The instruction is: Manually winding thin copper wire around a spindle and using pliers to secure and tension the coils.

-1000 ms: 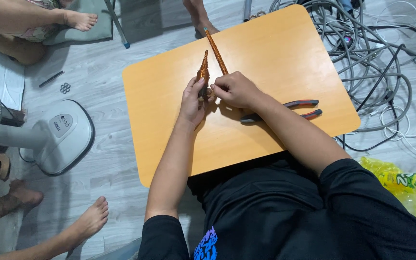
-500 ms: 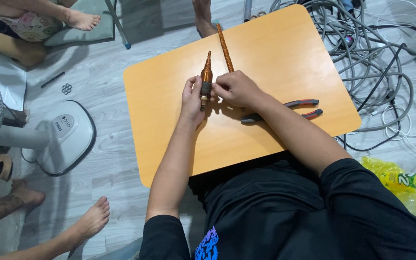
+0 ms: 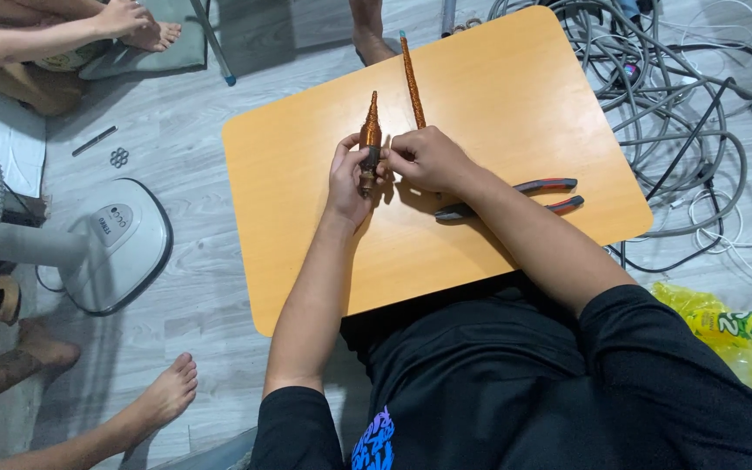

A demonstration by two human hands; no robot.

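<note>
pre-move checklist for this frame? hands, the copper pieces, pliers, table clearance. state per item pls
1. Left hand grips the short copper cone piece: ok, fingers wrapped round its lower end.
2. Right hand on the same piece: ok, fingertips meet it at the dark band.
3. Long copper rod secure: cannot tell, its near end is hidden behind the right hand.
4. Pliers within reach: ok, lying on the table beside the right forearm, untouched.
5. Table edge free of cables: ok, they lie on the floor beyond it.
6. Other people's feet off the table: ok.
</note>
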